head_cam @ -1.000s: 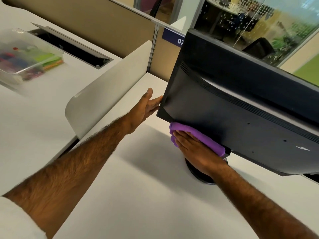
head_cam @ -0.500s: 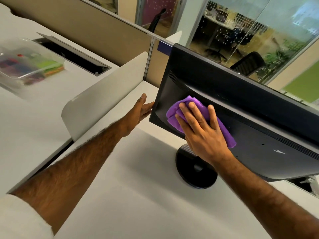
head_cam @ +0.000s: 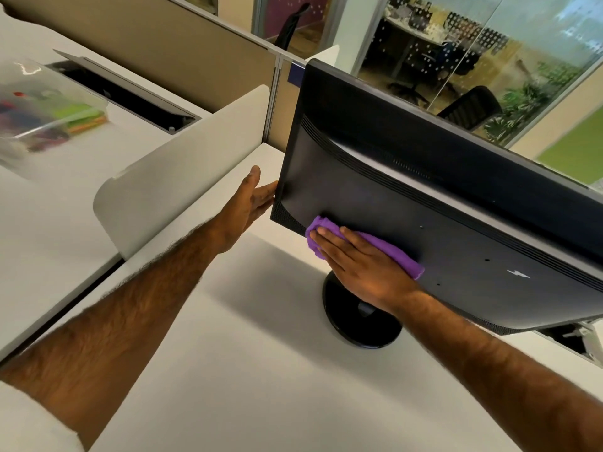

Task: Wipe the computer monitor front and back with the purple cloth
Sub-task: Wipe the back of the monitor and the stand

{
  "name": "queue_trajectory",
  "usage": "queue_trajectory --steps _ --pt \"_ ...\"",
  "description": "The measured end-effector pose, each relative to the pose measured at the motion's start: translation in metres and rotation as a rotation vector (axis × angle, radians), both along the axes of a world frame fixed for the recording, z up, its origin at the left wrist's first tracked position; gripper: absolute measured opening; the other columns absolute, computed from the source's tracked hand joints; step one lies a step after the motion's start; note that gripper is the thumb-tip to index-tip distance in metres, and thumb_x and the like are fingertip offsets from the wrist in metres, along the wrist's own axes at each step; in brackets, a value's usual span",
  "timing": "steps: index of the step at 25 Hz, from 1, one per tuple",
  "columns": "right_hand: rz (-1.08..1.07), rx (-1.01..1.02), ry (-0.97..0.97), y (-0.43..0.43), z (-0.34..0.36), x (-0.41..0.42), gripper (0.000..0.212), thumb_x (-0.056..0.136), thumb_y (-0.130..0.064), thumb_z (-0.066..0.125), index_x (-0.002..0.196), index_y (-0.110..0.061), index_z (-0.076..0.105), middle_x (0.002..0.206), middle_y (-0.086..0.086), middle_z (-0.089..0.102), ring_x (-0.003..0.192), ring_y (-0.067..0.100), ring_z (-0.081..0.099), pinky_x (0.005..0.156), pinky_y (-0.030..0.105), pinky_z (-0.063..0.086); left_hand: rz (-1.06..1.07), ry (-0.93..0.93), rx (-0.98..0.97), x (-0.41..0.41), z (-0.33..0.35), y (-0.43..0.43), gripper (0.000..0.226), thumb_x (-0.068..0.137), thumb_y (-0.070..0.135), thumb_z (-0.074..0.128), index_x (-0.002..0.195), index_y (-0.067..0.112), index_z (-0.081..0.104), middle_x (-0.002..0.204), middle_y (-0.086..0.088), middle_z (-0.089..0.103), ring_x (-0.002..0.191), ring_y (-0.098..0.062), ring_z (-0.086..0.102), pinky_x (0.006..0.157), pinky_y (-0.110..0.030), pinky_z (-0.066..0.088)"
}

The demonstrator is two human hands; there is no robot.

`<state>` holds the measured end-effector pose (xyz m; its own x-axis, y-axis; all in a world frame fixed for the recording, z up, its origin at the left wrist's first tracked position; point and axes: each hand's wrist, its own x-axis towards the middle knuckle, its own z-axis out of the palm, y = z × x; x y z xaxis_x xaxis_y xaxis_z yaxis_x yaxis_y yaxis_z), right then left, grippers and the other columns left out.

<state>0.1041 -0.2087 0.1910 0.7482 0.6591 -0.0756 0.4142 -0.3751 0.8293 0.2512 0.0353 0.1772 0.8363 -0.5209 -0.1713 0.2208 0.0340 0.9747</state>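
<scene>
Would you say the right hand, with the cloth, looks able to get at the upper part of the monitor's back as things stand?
Probably yes. The right hand presses the purple cloth flat low on the monitor's back, nothing lies across the panel above it, and the left hand sits at the side edge, out of the way.

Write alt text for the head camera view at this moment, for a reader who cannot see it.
A person's right hand presses a purple cloth flat against the lower back panel of a black monitor, while the left hand steadies the monitor's side edge. The monitor stands on a round black base on a white desk.
</scene>
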Motion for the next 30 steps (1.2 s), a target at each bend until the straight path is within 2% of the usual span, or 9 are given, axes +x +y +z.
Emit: queue_trajectory --steps 3,5,7,9,14,18,21,27,30 --pt "-0.006 -0.144 0.095 -0.024 -0.005 -0.025 0.059 0.098 -0.011 0.026 0.154 0.007 0.026 0.165 0.027 0.004 0.154 0.041 0.007 0.126 0.048 0.008 0.002 -0.009 -0.008 -0.004 -0.002 0.0 0.073 0.104 0.062 0.005 0.159 0.023 0.032 0.164 0.004 0.035 0.152 -0.013 0.031 0.128 -0.036 0.017" --pt "0.01 -0.034 0.108 -0.037 0.014 -0.044 0.06 0.097 -0.01 0.034 0.155 0.004 0.028 0.166 0.021 0.015 0.154 0.036 0.016 0.126 0.047 0.003 0.009 -0.013 -0.015 -0.006 -0.002 -0.001 0.073 0.104 0.061 0.004 0.159 0.023 0.033 0.164 0.004 0.036 0.152 -0.013 0.032 0.128 -0.036 0.017" --pt "0.026 0.163 0.082 -0.047 0.049 -0.058 0.053 0.102 0.0 0.02 0.154 0.004 0.029 0.165 0.02 0.022 0.153 0.035 0.019 0.125 0.047 0.01 0.02 -0.015 -0.023 -0.005 -0.005 0.0 0.072 0.104 0.061 0.004 0.159 0.023 0.032 0.163 0.004 0.036 0.151 -0.013 0.032 0.128 -0.037 0.017" --pt "0.024 0.268 0.031 -0.055 0.081 -0.061 0.051 0.104 0.002 0.022 0.154 0.003 0.03 0.164 0.021 0.023 0.153 0.036 0.018 0.126 0.048 0.013 0.019 -0.025 -0.035 -0.004 -0.009 0.002 0.075 0.101 0.068 0.008 0.161 0.026 0.028 0.162 0.006 0.038 0.15 -0.012 0.034 0.128 -0.037 0.017" --pt "-0.023 -0.018 0.069 -0.076 0.068 -0.063 0.069 0.096 -0.003 0.043 0.157 0.007 0.012 0.166 0.026 0.001 0.155 0.041 0.004 0.125 0.051 0.013 0.03 -0.031 -0.05 -0.004 -0.01 -0.003 0.075 0.101 0.07 0.011 0.159 0.028 0.033 0.159 0.01 0.043 0.149 -0.009 0.036 0.128 -0.04 0.016" --pt "0.01 -0.088 0.101 -0.112 0.042 -0.095 0.055 0.098 0.0 0.024 0.152 0.012 0.026 0.164 0.03 0.012 0.152 0.041 0.018 0.123 0.047 0.027 0.028 -0.025 -0.063 -0.006 -0.01 -0.003 0.075 0.102 0.068 0.01 0.16 0.027 0.032 0.159 0.011 0.044 0.148 -0.008 0.036 0.127 -0.038 0.017" --pt "0.001 -0.019 0.168 -0.128 0.047 -0.115 0.057 0.1 0.004 0.01 0.148 0.007 0.04 0.163 0.024 0.022 0.152 0.036 0.021 0.124 0.046 0.017 0.044 -0.018 -0.067 -0.007 -0.012 -0.003 0.074 0.102 0.068 0.011 0.161 0.026 0.025 0.158 0.011 0.044 0.147 -0.006 0.038 0.126 -0.034 0.019" --pt "-0.034 0.316 0.019 -0.118 0.095 -0.109 0.054 0.101 0.009 0.028 0.155 0.002 0.03 0.164 0.02 0.023 0.154 0.033 0.014 0.126 0.046 0.008 0.069 -0.012 -0.067 -0.013 -0.01 -0.006 0.075 0.101 0.069 0.011 0.16 0.026 0.031 0.16 0.009 0.042 0.149 -0.009 0.035 0.127 -0.038 0.017" --pt "-0.108 0.401 0.198 -0.11 0.058 -0.109 0.071 0.083 0.003 0.06 0.151 -0.001 0.039 0.16 0.017 0.033 0.152 0.032 0.025 0.124 0.039 0.014 0.074 -0.006 -0.067 -0.013 -0.008 -0.009 0.075 0.102 0.068 0.009 0.158 0.026 0.035 0.161 0.008 0.041 0.15 -0.01 0.034 0.128 -0.039 0.016"
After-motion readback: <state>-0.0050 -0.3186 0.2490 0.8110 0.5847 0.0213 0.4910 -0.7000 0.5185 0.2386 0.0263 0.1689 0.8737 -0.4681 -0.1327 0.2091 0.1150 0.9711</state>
